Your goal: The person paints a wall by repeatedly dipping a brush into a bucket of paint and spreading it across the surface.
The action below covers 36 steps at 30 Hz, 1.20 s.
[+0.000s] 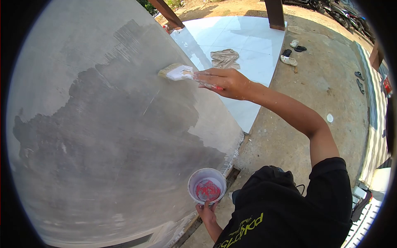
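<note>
My right hand [226, 82] is closed around the handle of a wide paintbrush [178, 72], whose pale bristles are at the surface of the grey wall [136, 136]. A large dark, wet-looking patch with ragged edges covers much of that wall; lighter grey shows around it. Lower down, my left hand [206, 209] grips the rim of a small whitish bucket [191, 188] with fingers over its near side. Inside the bucket, red smears show at the bottom beneath what looks like a thin liquid.
A crumpled cloth [225, 58] lies on the white tiled floor [252, 45] beyond the wall's edge. Dark posts [275, 14] stand on the tiles. Several shoes [288, 60] rest on the concrete [306, 89], with a striped sheet [374, 124] at the right and motorbikes [343, 16] farther back.
</note>
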### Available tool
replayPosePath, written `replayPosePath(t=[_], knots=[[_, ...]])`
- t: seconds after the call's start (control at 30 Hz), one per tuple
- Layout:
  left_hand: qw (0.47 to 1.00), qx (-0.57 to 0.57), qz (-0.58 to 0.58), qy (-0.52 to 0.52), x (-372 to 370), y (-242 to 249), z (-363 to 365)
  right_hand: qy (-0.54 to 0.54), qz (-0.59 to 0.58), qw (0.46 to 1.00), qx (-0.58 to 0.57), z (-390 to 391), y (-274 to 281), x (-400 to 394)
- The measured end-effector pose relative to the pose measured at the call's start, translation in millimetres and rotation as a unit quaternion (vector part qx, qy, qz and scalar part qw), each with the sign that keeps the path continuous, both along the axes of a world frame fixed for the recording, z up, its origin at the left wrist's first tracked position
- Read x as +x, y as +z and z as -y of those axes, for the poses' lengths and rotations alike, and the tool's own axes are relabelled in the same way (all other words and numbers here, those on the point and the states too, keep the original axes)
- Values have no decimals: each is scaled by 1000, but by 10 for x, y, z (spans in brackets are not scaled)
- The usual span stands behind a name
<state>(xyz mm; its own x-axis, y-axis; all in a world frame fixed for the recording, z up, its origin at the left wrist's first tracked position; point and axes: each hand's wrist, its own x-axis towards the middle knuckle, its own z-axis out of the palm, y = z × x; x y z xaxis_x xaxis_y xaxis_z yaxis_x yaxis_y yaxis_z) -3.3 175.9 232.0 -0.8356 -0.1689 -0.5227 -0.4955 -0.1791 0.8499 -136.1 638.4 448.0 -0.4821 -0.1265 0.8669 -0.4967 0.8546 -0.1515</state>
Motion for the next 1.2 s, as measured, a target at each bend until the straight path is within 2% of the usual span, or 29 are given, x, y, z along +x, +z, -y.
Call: replayPosePath(t=[0.07, 0.2, 0.3, 0.4, 0.6, 0.7, 0.9, 1.03, 1.2], knots=[[1000, 2, -9, -7, 10, 11, -25, 44, 13, 994, -95, 209, -65, 133], [1000, -4, -16, -25, -1, 278, -198, 154, 184, 953, -187, 539, -321, 501], [999, 4, -19, -26, -9, 318, -190, 217, 322, 898, -207, 728, -555, 742], [999, -13, -29, -41, -11, 431, -250, 271, 377, 853, -238, 885, -866, 912], [995, -32, -50, -83, 7, 520, -353, 247, 460, 811, -264, 1127, -1245, 1137], [993, -42, -64, -92, 30, 576, -427, 197, 491, 818, -224, 1176, -1265, 1178], [988, -59, -102, -101, 60, 601, -495, 185, 495, 813, -245, 1268, -1262, 1190], [981, -90, -137, -108, 79, 649, -519, 199, 491, 823, -206, 1432, -1392, 1153], [973, -125, -150, -122, 110, 631, -516, 219, 477, 846, -96, 1791, -1812, 990]])
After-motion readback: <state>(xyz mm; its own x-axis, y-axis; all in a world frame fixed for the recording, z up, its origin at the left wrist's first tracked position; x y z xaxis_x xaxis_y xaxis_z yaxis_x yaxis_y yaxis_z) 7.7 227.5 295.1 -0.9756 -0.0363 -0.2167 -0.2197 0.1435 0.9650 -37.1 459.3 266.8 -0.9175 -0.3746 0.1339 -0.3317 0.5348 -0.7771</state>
